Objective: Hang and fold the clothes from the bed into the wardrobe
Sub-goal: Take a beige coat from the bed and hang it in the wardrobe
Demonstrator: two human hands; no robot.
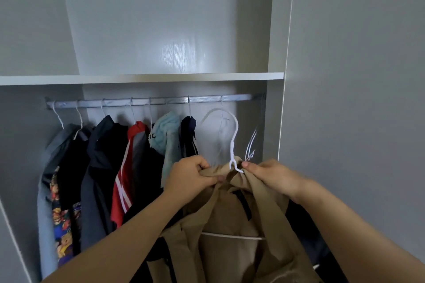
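A: So, where is the tan garment (230,213)?

B: Below the rail (149,100), toward its right end, draped on a white hanger (234,145). The hanger's hook sits just under the rail, not over it.

A: And the hands?

B: Both hold the garment beside the hanger's neck. The left hand (190,177) has its fingers curled round a bunch of tan cloth left of the neck. The right hand (273,176) pinches the cloth on the other side, with its thumb tip right beside the wire.

A: What does the wardrobe (274,30) hold under that rail?

B: Clothes on hangers. From the rail's left end there is a grey garment (46,190), a cartoon-print one (61,225), a dark jacket (101,149), a red top (119,190) with white stripes, a pale blue fleece (167,131), then a navy piece (188,128).

A: Anything at the rail's right end?

B: Bare wire hangers (251,145), behind the white one. How many, I cannot tell.

A: Above the rail?

B: A white shelf (138,78) spans the wardrobe, just over the rail.

A: And lower down?

B: The tan folds hang out of view at the bottom. The white hanger's lower bar shows through the garment's open front, well below the rail.
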